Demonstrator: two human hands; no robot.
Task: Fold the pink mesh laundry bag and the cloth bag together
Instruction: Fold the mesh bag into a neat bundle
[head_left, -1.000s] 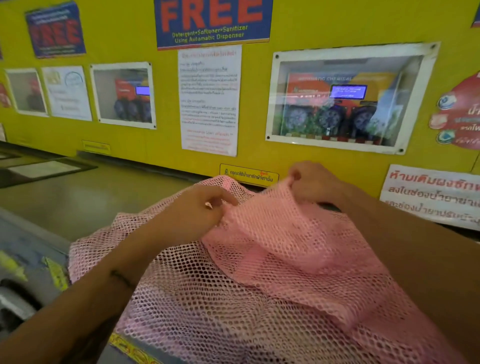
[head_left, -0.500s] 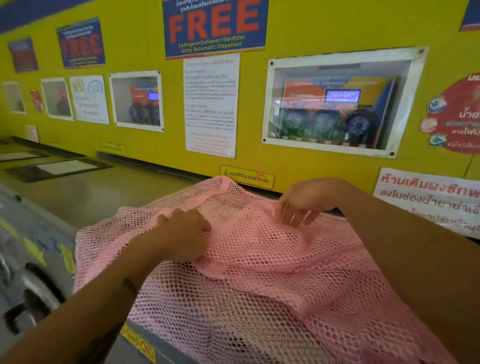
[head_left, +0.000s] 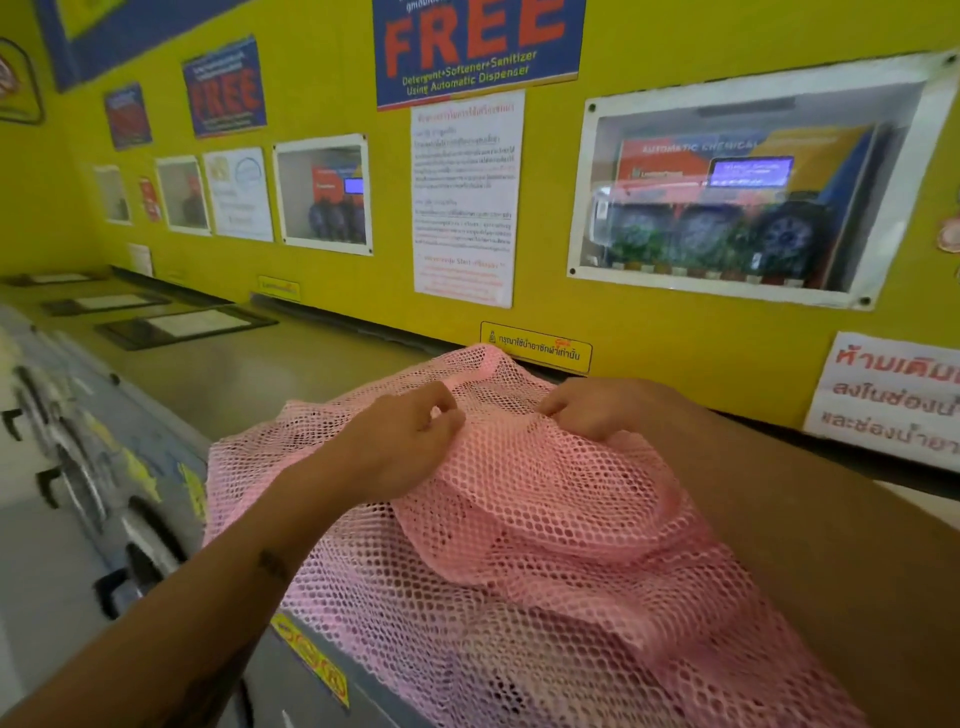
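1. Since half a second ago: both hands have drawn closer together at the far edge of the mesh; the right hand, then splayed flat on it, is now curled into it.
2. Grey washing-machine fronts (head_left: 104, 483), with dark handles: well left of the left hand, below the counter edge.
3. Left hand (head_left: 410, 441): fingers closed, pinching a raised fold of the pink open-weave mesh laundry bag (head_left: 545, 545).
4. Mesh bag: spread over the olive-grey flat counter top (head_left: 270, 379), reaching from under both hands toward the viewer; its far corner lies just beyond the two hands.
5. Paler pink cloth layer (head_left: 519, 514), seen through the mesh below the hands; whether it is the cloth bag cannot be told.
6. Right hand (head_left: 592, 410): fingers curled, gripping the mesh near the left hand.
7. Yellow wall (head_left: 649, 322) with posters and a white-framed dispenser window (head_left: 737, 192): beyond the right hand.
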